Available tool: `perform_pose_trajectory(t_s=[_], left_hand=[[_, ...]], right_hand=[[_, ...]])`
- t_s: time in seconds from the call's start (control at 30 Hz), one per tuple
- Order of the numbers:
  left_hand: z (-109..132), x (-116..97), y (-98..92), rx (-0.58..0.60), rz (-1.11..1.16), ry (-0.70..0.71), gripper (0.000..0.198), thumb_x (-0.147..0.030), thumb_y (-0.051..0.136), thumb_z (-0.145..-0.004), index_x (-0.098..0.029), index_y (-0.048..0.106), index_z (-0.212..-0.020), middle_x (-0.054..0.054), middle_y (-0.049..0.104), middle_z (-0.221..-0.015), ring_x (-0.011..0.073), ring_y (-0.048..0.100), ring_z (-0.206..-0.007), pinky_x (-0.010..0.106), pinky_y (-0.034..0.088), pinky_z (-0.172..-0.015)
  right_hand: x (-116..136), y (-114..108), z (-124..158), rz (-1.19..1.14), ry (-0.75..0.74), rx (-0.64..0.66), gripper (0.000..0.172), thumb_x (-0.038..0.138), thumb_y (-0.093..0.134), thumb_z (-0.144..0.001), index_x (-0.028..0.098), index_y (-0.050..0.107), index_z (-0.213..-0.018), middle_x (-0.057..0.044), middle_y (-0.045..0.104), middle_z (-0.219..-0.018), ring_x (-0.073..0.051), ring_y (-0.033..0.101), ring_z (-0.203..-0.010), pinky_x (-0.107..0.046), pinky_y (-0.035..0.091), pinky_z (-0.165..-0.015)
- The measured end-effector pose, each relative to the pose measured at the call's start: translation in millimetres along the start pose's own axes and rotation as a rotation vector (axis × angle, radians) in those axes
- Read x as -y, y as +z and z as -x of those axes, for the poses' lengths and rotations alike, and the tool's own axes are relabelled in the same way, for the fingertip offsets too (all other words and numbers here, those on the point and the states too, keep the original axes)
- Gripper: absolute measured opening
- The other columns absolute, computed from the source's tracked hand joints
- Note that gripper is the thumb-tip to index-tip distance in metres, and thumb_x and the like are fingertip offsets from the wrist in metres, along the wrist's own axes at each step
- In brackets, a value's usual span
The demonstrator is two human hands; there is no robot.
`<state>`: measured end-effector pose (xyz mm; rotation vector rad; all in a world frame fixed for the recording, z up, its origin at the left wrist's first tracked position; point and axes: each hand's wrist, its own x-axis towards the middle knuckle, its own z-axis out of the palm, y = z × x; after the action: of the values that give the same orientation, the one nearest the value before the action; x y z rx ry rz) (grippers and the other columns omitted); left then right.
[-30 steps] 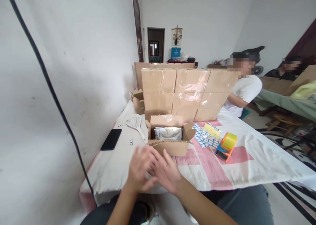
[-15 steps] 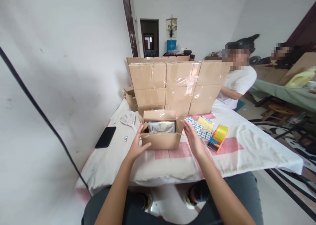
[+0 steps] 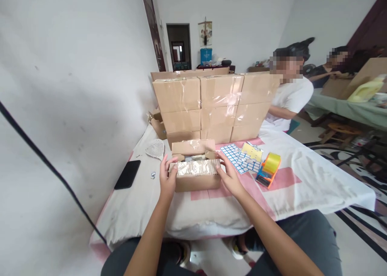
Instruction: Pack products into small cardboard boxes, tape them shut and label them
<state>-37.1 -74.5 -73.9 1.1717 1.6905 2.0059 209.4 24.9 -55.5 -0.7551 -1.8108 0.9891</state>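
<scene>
A small cardboard box (image 3: 198, 184) sits before me at the table's near side. Its front flap (image 3: 197, 168), covered with shiny clear tape, is tipped inward over part of the opening, while the back flap (image 3: 193, 147) stands up. Little of the contents shows behind the front flap. My left hand (image 3: 167, 176) grips the box's left end, thumb on the front flap and fingers around the side. At the other end my right hand (image 3: 230, 176) holds it likewise, its thumb pressing the flap's right corner. Both side flaps lean inward.
Taped cardboard boxes (image 3: 216, 108) form a wall behind. Right of my box lie label sheets (image 3: 232, 155) and an orange tape dispenser (image 3: 268, 170). To the left are a white strainer-like paddle (image 3: 155, 149) and a black phone (image 3: 127, 174). A person (image 3: 292, 94) sits beyond the boxes.
My hands have closed from either side onto the box. The side flaps have moved inward, and the taped front flap has come up and over, hiding most of the contents.
</scene>
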Motion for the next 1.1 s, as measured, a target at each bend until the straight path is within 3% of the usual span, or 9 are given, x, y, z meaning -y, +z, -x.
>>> perform_pose_trajectory(t_s=[0.1, 0.17, 0.33, 0.43, 0.57, 0.63, 0.77, 0.9, 1.1], left_hand=[[-0.1, 1.9, -0.2, 0.020, -0.001, -0.049, 0.069, -0.029, 0.055, -0.089, -0.027, 0.035, -0.155, 0.008, 0.041, -0.161, 0.0255, 0.043, -0.145, 0.038, 0.042, -0.115], [0.5, 2.5, -0.2, 0.064, -0.013, -0.065, 0.072, -0.022, 0.051, -0.086, -0.029, 0.035, -0.156, 0.006, 0.038, -0.163, 0.0258, 0.040, -0.148, 0.037, 0.046, -0.112], [8.4, -10.0, 3.2, 0.149, -0.129, 0.030, 0.087, -0.013, 0.046, -0.080, -0.029, 0.019, -0.161, 0.008, 0.039, -0.162, 0.0264, 0.042, -0.147, 0.043, 0.049, -0.109], [12.2, -26.6, 3.9, 0.236, -0.281, 0.163, 0.067, -0.016, 0.053, -0.080, -0.031, 0.052, -0.145, 0.005, 0.056, -0.150, 0.0286, 0.032, -0.152, 0.054, 0.028, -0.123], [16.6, -48.4, 5.7, 0.332, -0.505, 0.294, 0.048, -0.024, 0.060, -0.084, -0.032, 0.066, -0.130, 0.008, 0.071, -0.129, 0.0339, 0.054, -0.134, 0.063, -0.001, -0.125], [21.1, -56.8, 10.0, 0.352, -0.578, 0.331, 0.051, -0.032, 0.062, -0.087, -0.032, 0.060, -0.138, 0.011, 0.069, -0.131, 0.0366, 0.055, -0.132, 0.068, -0.004, -0.122], [30.7, -72.1, 26.6, 0.489, -1.026, 0.380, 0.061, -0.052, 0.062, -0.089, -0.030, 0.054, -0.145, 0.017, 0.058, -0.142, 0.0428, 0.042, -0.141, 0.072, 0.005, -0.119], [25.5, -90.2, 46.5, 0.626, -1.327, 0.319, 0.073, -0.051, 0.068, -0.082, -0.025, 0.051, -0.148, 0.022, 0.054, -0.137, 0.0423, 0.048, -0.133, 0.057, 0.028, -0.116], [-0.7, -107.7, 60.9, 0.770, -1.418, 0.234, 0.072, -0.054, 0.067, -0.082, -0.026, 0.052, -0.147, 0.019, 0.056, -0.129, 0.0407, 0.051, -0.127, 0.050, 0.038, -0.108]], right_hand=[[-9.3, 11.3, -30.7, -0.064, 0.108, -0.001, 0.084, 0.036, 0.060, -0.083, 0.028, 0.025, -0.159, -0.010, 0.033, -0.164, -0.028, 0.030, -0.152, -0.052, 0.032, -0.120], [-11.5, 12.9, -51.0, -0.118, 0.126, 0.071, 0.083, 0.038, 0.057, -0.084, 0.026, 0.025, -0.159, -0.013, 0.039, -0.161, -0.028, 0.039, -0.147, -0.051, 0.038, -0.115], [-1.8, -11.4, -60.9, -0.084, -0.053, 0.168, 0.042, 0.054, 0.054, -0.092, 0.023, 0.072, -0.113, -0.012, 0.070, -0.128, -0.030, 0.054, -0.132, -0.051, 0.033, -0.117], [5.2, -36.0, -42.6, 0.098, -0.173, 0.302, 0.039, 0.055, 0.054, -0.095, 0.024, 0.078, -0.099, -0.010, 0.071, -0.130, -0.033, 0.045, -0.138, -0.057, 0.023, -0.121], [13.3, -71.4, -21.0, 0.450, -0.272, 0.353, 0.042, 0.047, 0.041, -0.103, 0.030, 0.069, -0.130, -0.006, 0.053, -0.154, -0.034, 0.034, -0.145, -0.062, 0.016, -0.120], [11.9, -96.0, -16.5, 0.589, -0.282, 0.236, 0.042, 0.044, 0.047, -0.101, 0.030, 0.064, -0.137, -0.007, 0.052, -0.154, -0.035, 0.036, -0.144, -0.061, 0.014, -0.120], [-18.2, -160.5, -11.7, 0.691, -0.107, -0.267, 0.054, 0.046, 0.056, -0.090, 0.018, 0.059, -0.136, -0.018, 0.052, -0.145, -0.038, 0.042, -0.136, -0.060, 0.027, -0.116], [-69.2, -206.9, 1.2, 0.329, 0.306, -0.672, 0.077, 0.052, 0.069, -0.069, 0.015, 0.050, -0.134, -0.020, 0.048, -0.140, -0.036, 0.053, -0.123, -0.053, 0.045, -0.105], [-101.5, -196.4, 11.7, -0.019, 0.509, -0.668, 0.045, 0.058, 0.066, -0.073, 0.022, 0.057, -0.096, -0.008, 0.068, -0.090, -0.029, 0.069, -0.086, -0.039, 0.059, -0.071]])
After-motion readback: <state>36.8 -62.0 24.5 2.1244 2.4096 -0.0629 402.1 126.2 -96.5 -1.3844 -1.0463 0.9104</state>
